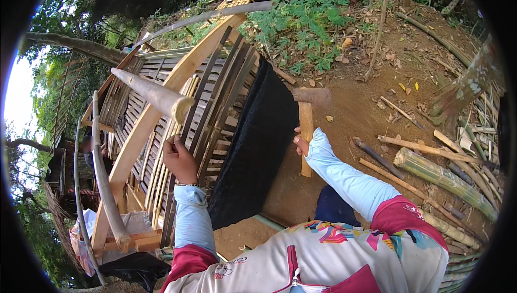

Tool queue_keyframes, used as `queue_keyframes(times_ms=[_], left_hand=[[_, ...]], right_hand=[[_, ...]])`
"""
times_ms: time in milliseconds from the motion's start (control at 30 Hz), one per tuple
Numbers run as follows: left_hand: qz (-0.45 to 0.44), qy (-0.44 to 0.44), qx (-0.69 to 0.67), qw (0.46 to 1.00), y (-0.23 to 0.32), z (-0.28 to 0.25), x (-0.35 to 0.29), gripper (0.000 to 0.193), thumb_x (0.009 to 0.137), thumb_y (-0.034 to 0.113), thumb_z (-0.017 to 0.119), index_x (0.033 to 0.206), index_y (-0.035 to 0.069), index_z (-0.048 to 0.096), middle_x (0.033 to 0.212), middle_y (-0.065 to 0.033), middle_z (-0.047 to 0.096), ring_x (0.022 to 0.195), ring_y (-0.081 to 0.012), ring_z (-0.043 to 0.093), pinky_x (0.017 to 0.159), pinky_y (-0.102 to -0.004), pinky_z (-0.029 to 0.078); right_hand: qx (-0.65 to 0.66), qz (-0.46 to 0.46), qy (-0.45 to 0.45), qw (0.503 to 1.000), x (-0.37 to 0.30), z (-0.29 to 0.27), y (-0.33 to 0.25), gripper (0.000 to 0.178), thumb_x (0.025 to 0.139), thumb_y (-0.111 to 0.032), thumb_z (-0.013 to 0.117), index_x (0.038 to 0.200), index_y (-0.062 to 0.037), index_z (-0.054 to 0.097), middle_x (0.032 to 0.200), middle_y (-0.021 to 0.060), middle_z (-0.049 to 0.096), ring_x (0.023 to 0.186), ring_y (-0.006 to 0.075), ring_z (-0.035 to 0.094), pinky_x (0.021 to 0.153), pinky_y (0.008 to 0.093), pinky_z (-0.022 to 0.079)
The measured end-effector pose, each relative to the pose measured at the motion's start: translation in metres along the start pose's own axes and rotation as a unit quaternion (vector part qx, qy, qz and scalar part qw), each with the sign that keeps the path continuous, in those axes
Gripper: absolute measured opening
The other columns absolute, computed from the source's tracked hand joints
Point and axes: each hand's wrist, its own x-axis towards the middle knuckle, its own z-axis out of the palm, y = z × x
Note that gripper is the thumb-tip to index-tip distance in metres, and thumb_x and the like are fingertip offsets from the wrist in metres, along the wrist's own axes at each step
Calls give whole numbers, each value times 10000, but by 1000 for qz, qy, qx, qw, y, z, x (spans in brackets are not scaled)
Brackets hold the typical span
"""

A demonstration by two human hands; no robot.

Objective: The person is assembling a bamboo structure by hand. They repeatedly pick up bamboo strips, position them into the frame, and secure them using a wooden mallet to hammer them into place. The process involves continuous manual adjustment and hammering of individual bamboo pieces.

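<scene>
My right hand [303,143] is wrapped around the wooden handle of a hammer [306,120], which stands upright with its dull metal head at the top. Close to the bamboo slats [156,169] of a raised frame, my left hand [180,161] is closed, thumb and fingers pinched together. Whatever is in that pinch is too small to make out. Just beyond the left hand, the cut end of a thick bamboo pole [156,98] points toward me. A pale wooden beam [141,131] runs under that pole. Black mesh cloth [258,142] hangs along the frame's near side, between my two arms.
Bamboo lengths [447,180] and sticks lie on the brown soil at right, near a tree trunk [474,80]. Leafy plants [307,26] grow beyond the frame. Another person [89,147] is partly visible at far left. A black plastic sheet [134,269] lies at lower left.
</scene>
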Motion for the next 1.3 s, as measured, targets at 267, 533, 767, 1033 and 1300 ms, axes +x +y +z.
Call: queue_keyframes(times_ms=[267, 533, 767, 1033, 1300], left_hand=[[-2, 37, 279, 960, -32, 59, 39, 350, 958, 335, 518, 887, 12, 631, 721, -141, 636, 650, -309, 623, 602, -414, 456], [-17, 43, 212, 976, -17, 64, 37, 185, 931, 159, 564, 911, -13, 630, 724, -159, 641, 620, -251, 645, 572, -352, 494], [40, 3, 293, 955, -19, 67, 35, 162, 934, 148, 559, 881, 7, 619, 670, -127, 609, 565, -219, 579, 546, -346, 445], [52, -3, 310, 949, -27, 72, 27, 175, 936, 149, 550, 868, 3, 620, 695, -165, 593, 605, -310, 568, 572, -391, 435], [31, 15, 293, 955, -35, 72, 30, 170, 931, 134, 566, 877, -17, 623, 691, -122, 603, 601, -200, 567, 572, -333, 439]], right_hand=[[62, 57, -75, 994, 131, 10, -5, 218, 868, -101, 628, 1060, -37, 547, 752, -1, 550, 567, 57, 531, 497, 223, 448], [87, 101, -147, 980, 153, 39, -22, 205, 866, -106, 630, 1049, -48, 558, 707, -1, 537, 546, 73, 501, 505, 243, 434], [46, 91, -119, 988, 166, 58, -13, 162, 862, -102, 640, 1005, -47, 585, 647, -10, 527, 531, 66, 489, 489, 243, 412], [79, -1, -26, 997, 238, 84, -32, 240, 855, -168, 677, 1003, -16, 567, 630, 0, 534, 505, 62, 499, 461, 235, 415], [147, -33, 25, 988, 281, 113, -58, 314, 829, -192, 710, 1053, -4, 594, 580, 6, 550, 462, 72, 511, 432, 238, 410]])
